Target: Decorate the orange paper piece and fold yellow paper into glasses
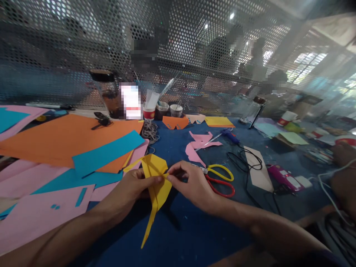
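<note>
A folded piece of yellow paper (160, 194) is held up over the blue table, with a thin strip hanging down from its lower end. My left hand (139, 183) is closed on its left side, the thumb lying across the middle; the other fingers are partly hidden behind the sheet. My right hand (189, 180) pinches a small narrow point of the same paper between thumb and fingertips. Just right of that hand lie scissors (221, 173) with one yellow and one red handle. Behind them rests a pink paper pinwheel shape (200, 142).
Orange paper (55, 135), a blue strip (108, 152) and pink sheets (58, 207) cover the left side. At right are a blue glue gun (230, 135), its black cord, and a magenta device (285, 178). Cups (149, 112) and a jar (107, 96) stand before a perforated metal screen (178, 48).
</note>
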### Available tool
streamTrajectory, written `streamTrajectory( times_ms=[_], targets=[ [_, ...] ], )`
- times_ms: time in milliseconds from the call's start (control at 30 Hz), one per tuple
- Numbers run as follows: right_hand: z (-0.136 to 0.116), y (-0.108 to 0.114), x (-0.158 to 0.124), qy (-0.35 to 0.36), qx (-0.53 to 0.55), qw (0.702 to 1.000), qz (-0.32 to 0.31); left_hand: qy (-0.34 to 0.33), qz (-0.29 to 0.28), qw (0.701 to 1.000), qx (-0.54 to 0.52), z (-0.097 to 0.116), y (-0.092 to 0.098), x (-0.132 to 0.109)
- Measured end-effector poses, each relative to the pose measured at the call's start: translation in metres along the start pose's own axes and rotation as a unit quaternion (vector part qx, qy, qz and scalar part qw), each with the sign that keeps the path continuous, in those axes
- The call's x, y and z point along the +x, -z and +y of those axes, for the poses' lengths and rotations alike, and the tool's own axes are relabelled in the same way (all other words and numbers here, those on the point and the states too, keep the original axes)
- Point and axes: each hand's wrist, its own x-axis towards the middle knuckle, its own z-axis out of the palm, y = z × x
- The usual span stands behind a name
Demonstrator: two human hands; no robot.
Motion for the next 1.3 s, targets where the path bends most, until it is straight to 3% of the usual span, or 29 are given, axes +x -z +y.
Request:
streamTrajectory(
  times_ms=[167,400,1300],
  targets=[
    [0.0028,0.0019,-0.0019,0.104,-0.077,0.992,0.007,0.000,0.000,1.000,-0.013,0.0000,0.0001,-0.0018],
    [0.0007,0.0043,-0.0008,0.184,-0.104,0.977,-0.003,-0.004,-0.005,1.000,-0.003,0.0017,-0.0011,-0.0032],
    [0.0008,0.0099,-0.0005,0.217,-0.137,0.966,-0.040,0.022,-0.003,1.000,0.013,0.0030,-0.0016,-0.0042]
  ],
)
